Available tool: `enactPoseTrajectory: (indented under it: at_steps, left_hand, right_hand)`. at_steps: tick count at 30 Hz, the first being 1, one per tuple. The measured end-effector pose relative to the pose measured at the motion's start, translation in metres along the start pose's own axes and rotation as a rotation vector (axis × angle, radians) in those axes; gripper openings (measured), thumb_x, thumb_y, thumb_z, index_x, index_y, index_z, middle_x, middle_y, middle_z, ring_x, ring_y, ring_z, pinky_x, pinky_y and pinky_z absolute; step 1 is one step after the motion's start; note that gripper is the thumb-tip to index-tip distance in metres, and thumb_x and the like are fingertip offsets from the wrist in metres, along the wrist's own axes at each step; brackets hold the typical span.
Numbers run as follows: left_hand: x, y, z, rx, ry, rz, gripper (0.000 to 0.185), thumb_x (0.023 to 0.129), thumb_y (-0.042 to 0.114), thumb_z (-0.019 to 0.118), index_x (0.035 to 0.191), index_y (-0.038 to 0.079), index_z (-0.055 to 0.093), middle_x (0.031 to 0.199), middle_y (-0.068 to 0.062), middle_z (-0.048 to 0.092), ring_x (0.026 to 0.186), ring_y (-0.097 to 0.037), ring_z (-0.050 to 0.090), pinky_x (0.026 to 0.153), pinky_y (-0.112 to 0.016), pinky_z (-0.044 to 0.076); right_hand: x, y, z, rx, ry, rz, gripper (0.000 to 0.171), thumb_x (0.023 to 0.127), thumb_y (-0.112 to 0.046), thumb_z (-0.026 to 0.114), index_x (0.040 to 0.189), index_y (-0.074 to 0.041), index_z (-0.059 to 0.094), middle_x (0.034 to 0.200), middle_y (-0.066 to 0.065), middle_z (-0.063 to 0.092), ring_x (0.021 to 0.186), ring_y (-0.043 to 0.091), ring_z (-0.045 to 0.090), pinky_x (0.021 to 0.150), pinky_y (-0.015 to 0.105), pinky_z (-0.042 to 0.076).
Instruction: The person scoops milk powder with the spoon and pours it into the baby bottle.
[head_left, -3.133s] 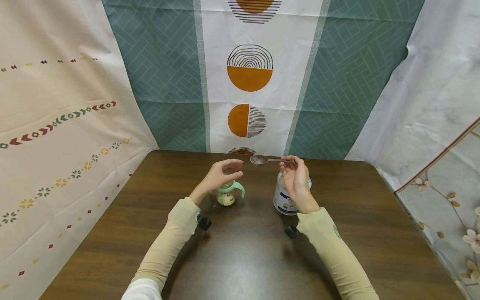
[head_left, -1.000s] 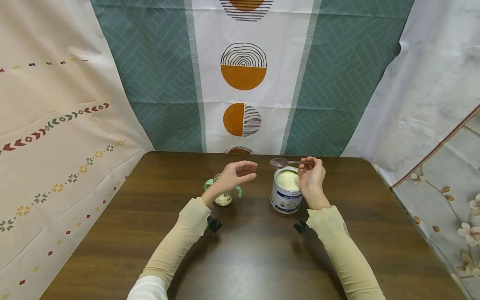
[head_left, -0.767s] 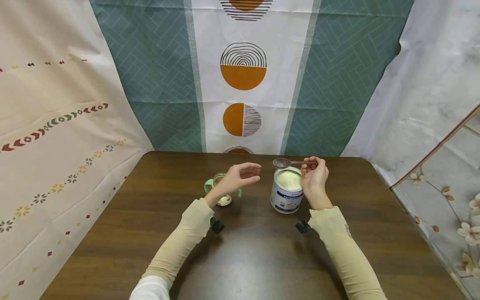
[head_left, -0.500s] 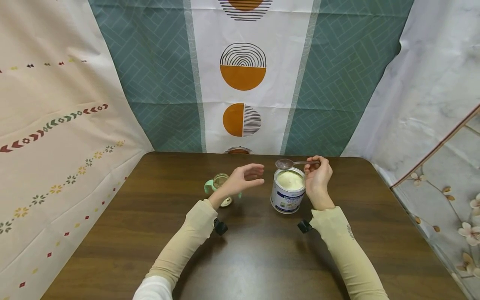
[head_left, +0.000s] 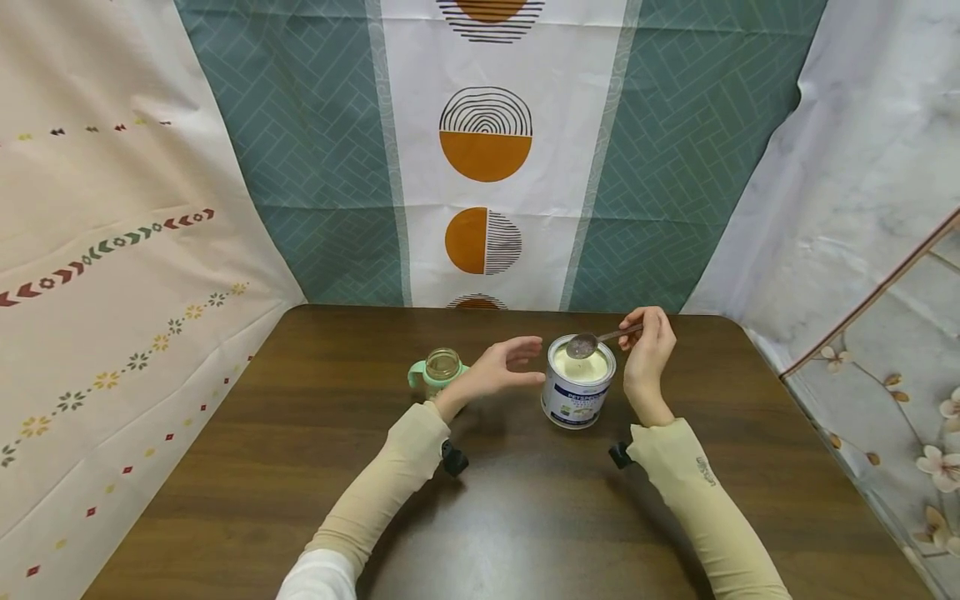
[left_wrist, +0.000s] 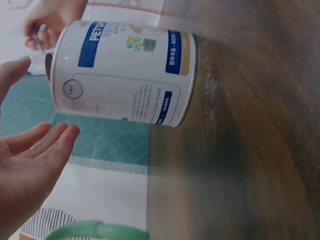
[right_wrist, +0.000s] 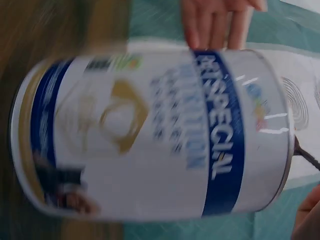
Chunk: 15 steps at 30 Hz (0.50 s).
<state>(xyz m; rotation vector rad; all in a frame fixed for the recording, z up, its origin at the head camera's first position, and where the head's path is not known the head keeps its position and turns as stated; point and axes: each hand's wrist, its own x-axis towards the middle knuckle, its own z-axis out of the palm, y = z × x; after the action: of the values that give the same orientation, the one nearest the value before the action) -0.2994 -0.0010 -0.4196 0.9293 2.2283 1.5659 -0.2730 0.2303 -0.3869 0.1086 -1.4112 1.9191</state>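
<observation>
My right hand (head_left: 648, 357) pinches the handle of a translucent brownish spoon (head_left: 582, 346). The spoon's bowl tilts down at the mouth of a white and blue can (head_left: 573, 406), which stands upright, full of pale cream powder. Beside the can's left rim is my left hand (head_left: 498, 372), fingers extended, thumb apart, holding nothing. In the left wrist view these fingertips (left_wrist: 70, 131) lie a short gap from the can (left_wrist: 120, 75). Behind my left wrist stands an uncapped baby bottle (head_left: 442, 364) with green handles, its lower part mostly hidden. The right wrist view is filled by the can (right_wrist: 150, 145).
All of this stands on a dark brown wooden table (head_left: 510, 517). A green and white patterned cloth (head_left: 487, 167) hangs behind its far edge. More cloth hangs at the left and right. Black wrist cameras (head_left: 453, 458) sit below both hands.
The right hand has moved right from between bottle and can, and the spoon bowl has dipped from above the can to its mouth. The left hand has moved right, from the bottle towards the can.
</observation>
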Motion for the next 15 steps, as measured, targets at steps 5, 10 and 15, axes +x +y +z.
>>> enactPoseTrajectory:
  at_steps: [5, 10, 15]
  left_hand:
    - [0.006, 0.001, 0.009, -0.017, -0.031, -0.039, 0.07, 0.087, 0.012, 0.072, 0.146, 0.001, 0.037, 0.149, -0.016, 0.044, 0.135, -0.03, 0.046, 0.112, -0.037, 0.04]
    - [0.015, -0.006, 0.018, -0.012, -0.04, -0.04, 0.078, 0.085, 0.013, 0.074, 0.149, 0.001, 0.03, 0.153, -0.013, 0.037, 0.138, -0.029, 0.043, 0.114, -0.038, 0.037]
    - [0.021, -0.007, 0.025, -0.018, -0.037, -0.029, 0.083, 0.083, 0.012, 0.075, 0.15, 0.001, 0.027, 0.153, -0.015, 0.036, 0.139, -0.028, 0.041, 0.113, -0.037, 0.038]
  right_hand:
    - [-0.006, -0.003, -0.001, -0.287, -0.196, -0.279, 0.034, 0.102, -0.006, 0.038, 0.081, 0.016, 0.052, 0.066, 0.003, 0.056, 0.049, 0.009, 0.047, 0.046, 0.014, 0.04]
    - [-0.01, 0.002, -0.008, -0.486, -0.362, -0.549, 0.027, 0.101, -0.003, 0.043, 0.081, 0.007, 0.057, 0.068, 0.015, 0.056, 0.056, 0.011, 0.047, 0.055, 0.012, 0.039]
    - [-0.012, 0.002, -0.012, -0.564, -0.495, -0.698, 0.041, 0.103, -0.027, 0.04, 0.083, 0.005, 0.057, 0.071, 0.013, 0.055, 0.062, 0.014, 0.047, 0.058, 0.018, 0.038]
